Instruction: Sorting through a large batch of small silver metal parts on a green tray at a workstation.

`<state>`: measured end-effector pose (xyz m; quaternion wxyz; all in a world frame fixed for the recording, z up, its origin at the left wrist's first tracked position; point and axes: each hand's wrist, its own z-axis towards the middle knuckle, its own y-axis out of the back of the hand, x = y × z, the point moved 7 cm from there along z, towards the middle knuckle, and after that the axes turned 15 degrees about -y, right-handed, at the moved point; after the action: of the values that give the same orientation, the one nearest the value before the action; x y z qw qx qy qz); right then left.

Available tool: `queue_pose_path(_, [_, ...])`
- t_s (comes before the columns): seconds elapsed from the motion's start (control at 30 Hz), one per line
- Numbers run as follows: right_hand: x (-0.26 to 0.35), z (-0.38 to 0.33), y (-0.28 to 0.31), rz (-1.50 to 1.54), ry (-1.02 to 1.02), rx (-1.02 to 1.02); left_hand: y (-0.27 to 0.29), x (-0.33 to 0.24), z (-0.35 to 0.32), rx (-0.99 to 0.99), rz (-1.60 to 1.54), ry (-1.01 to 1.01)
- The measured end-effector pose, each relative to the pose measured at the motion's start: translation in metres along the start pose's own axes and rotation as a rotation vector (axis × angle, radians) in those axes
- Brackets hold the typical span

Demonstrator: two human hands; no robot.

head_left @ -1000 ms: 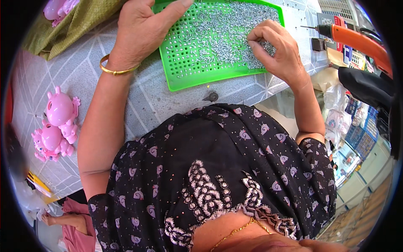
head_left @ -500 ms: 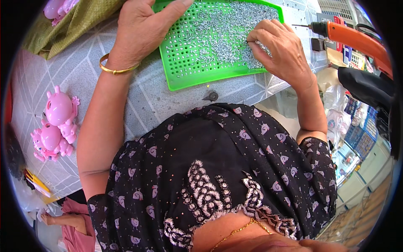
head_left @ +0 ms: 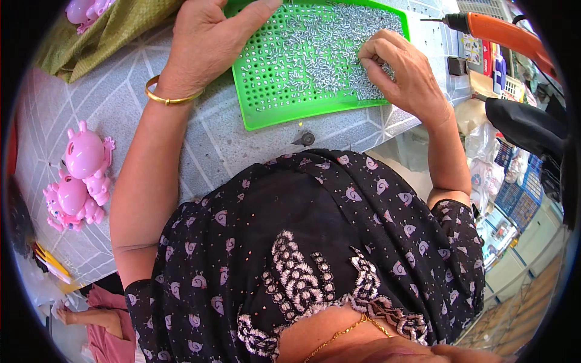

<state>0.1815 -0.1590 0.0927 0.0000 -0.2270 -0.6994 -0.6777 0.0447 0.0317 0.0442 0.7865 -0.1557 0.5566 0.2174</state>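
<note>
A green perforated tray (head_left: 247,115) lies on the table, strewn with small silver screws (head_left: 327,57). On its left side several screws sit in the holes, while loose ones crowd the middle and right. My left hand (head_left: 209,45), with a gold bangle at its wrist, is at the tray's far left edge. Its thumb stretches over the rim; the other fingers are cut off by the picture's top. Over the loose screws on the right, my right hand (head_left: 407,75) is closed, fingers curled toward the thumb. Whatever lies between those fingertips cannot be made out.
Pink toy figures (head_left: 82,157) stand on the table (head_left: 209,142) at left, beyond them an olive woven sack (head_left: 103,39). An orange electric screwdriver (head_left: 502,33) juts in at the far right, above a small dark block (head_left: 457,65). A co-worker's arm (head_left: 91,317) shows lower left.
My right hand's fingers have curled in more over the screws. The orange screwdriver has shifted a little farther off. My left hand stays almost in place.
</note>
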Motion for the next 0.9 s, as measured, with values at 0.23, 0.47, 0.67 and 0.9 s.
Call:
queue_pose_path(0.23, [0.007,-0.003,-0.001,-0.08,0.065,-0.038,-0.001,0.001,0.0,0.001,-0.022,0.023])
queue_pose_path(0.47, [0.019,0.001,-0.001,-0.26,0.091,-0.032,0.0,0.001,0.0,0.003,0.013,0.019])
queue_pose_path(0.67, [0.012,0.007,-0.005,-0.267,0.082,0.038,-0.001,0.002,0.0,-0.016,-0.011,0.016])
queue_pose_path(0.9, [-0.044,0.018,0.01,0.272,-0.182,-0.042,0.003,0.004,-0.003,-0.01,-0.006,0.032])
